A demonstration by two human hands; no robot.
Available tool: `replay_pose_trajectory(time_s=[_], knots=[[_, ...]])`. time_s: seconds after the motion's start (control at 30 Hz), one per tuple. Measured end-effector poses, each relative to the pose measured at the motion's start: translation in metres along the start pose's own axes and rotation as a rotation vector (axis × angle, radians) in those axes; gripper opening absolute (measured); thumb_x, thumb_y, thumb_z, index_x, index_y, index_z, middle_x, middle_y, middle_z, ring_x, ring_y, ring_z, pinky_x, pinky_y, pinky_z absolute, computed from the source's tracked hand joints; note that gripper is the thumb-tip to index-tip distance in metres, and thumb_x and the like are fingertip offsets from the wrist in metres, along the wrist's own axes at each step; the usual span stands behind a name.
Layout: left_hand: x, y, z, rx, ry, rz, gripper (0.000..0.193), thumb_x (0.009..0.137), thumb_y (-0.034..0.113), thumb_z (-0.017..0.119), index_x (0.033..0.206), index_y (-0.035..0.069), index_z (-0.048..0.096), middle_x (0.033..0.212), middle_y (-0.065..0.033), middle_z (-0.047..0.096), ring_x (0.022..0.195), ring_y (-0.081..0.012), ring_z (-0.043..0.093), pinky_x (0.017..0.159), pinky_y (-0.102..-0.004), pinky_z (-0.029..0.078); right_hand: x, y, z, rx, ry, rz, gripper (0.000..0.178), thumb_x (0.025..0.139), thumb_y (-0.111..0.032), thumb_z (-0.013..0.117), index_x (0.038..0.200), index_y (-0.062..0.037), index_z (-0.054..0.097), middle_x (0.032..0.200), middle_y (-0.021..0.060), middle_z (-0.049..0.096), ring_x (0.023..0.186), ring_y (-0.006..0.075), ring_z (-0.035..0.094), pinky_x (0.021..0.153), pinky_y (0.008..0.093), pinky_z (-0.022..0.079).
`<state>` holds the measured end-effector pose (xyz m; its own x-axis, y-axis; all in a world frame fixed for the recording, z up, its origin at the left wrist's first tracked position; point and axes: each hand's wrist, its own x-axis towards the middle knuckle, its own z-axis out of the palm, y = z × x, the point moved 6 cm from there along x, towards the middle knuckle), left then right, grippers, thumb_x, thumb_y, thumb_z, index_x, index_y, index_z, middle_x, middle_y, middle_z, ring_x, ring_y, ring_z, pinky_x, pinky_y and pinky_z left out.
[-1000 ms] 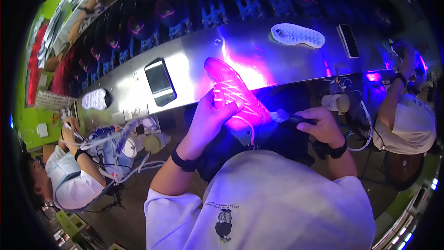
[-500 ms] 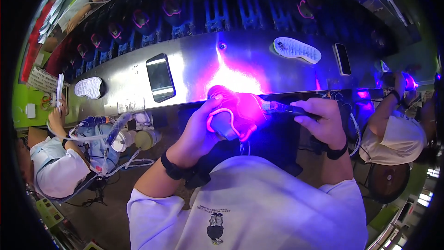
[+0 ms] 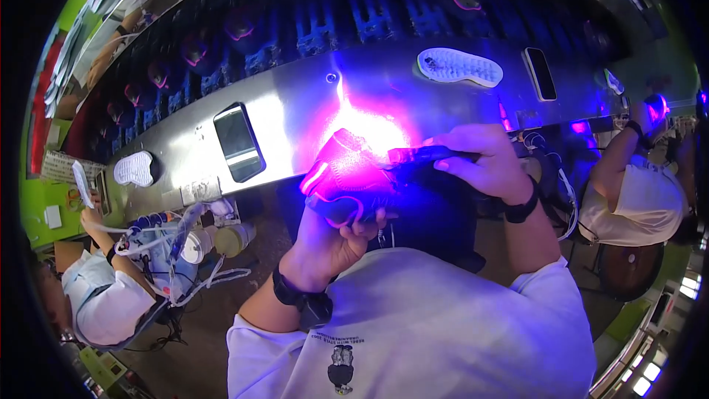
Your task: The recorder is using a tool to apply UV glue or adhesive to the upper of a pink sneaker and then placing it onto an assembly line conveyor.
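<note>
In front of my chest, my left hand [image 3: 330, 247] grips a shoe upper [image 3: 353, 179] from below, its fingers wrapped round the underside. Strong pink and violet light floods the shoe upper and washes out its detail; a bright line runs along its lower edge. My right hand [image 3: 484, 161] is closed round the dark handle of a brush [image 3: 436, 154]. The brush's tip is right beside the shoe upper's right side; whether they touch is lost in the glare.
On the metal bench [image 3: 173, 148] lie a large dark phone [image 3: 240, 144], a white shoe sole [image 3: 461, 68], a smaller phone [image 3: 540, 75] and another white sole [image 3: 134, 169]. Behind runs a dark rack [image 3: 332, 22] carrying several shoes. Co-workers sit left [image 3: 111, 295] and right [image 3: 631, 199].
My left hand has turned the shoe upper over and shifted its grip beneath it. My right hand has moved up and left with the brush. The head view has swung slightly.
</note>
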<state>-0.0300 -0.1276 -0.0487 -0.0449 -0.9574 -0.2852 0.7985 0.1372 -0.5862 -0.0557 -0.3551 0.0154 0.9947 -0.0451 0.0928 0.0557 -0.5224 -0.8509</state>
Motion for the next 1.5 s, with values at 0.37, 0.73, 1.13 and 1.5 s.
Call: replay_pose_trajectory(time_s=[0.37, 0.73, 1.13, 1.5], knots=[[0.012, -0.005, -0.008, 0.098, -0.078, -0.012, 0.067, 0.1, 0.047, 0.054, 0.145, 0.0, 0.041, 0.128, -0.0292, 0.055, 0.097, -0.0302, 0.067, 0.052, -0.0227, 0.058, -0.03, 0.036, 0.032, 0.148, 0.019, 0.019, 0.037, 0.077, -0.009, 0.084, 0.112, -0.0012, 0.074, 0.094, 0.0067, 0.073, 0.082, 0.0186, 0.067, 0.076, 0.032, 0.052], [0.018, 0.045, 0.055, 1.231, 0.005, 0.565, 0.062, 0.091, 0.017, 0.066, 0.146, 0.001, 0.043, 0.133, -0.013, 0.061, 0.121, -0.0248, 0.062, 0.106, -0.0409, 0.049, 0.0, 0.028, 0.018, 0.04, 0.314, 0.156, 0.038, 0.09, -0.011, 0.074, 0.126, 0.0009, 0.067, 0.111, 0.0148, 0.074, 0.1, 0.0206, 0.07, 0.091, 0.0329, 0.052], [-0.048, 0.065, 0.104, 1.586, 0.021, 1.007, 0.095, 0.073, 0.016, 0.088, 0.151, -0.003, 0.038, 0.13, -0.0099, 0.062, 0.12, -0.0194, 0.059, 0.106, -0.0364, 0.046, -0.038, 0.08, 0.005, 0.131, 0.099, 0.291, 0.038, 0.092, -0.014, 0.073, 0.127, -0.0008, 0.067, 0.104, 0.0089, 0.075, 0.082, 0.0186, 0.071, 0.075, 0.0323, 0.056], [0.004, 0.147, 0.124, 1.53, 0.412, 0.959, 0.057, 0.094, 0.02, 0.064, 0.144, -0.002, 0.046, 0.124, -0.0085, 0.064, 0.112, -0.0182, 0.062, 0.096, -0.0298, 0.05, -0.022, 0.196, -0.027, 0.657, 0.481, 0.452, 0.034, 0.1, -0.008, 0.059, 0.134, -0.003, 0.057, 0.077, -0.001, 0.058, 0.052, 0.003, 0.048, 0.044, 0.0195, 0.034]])
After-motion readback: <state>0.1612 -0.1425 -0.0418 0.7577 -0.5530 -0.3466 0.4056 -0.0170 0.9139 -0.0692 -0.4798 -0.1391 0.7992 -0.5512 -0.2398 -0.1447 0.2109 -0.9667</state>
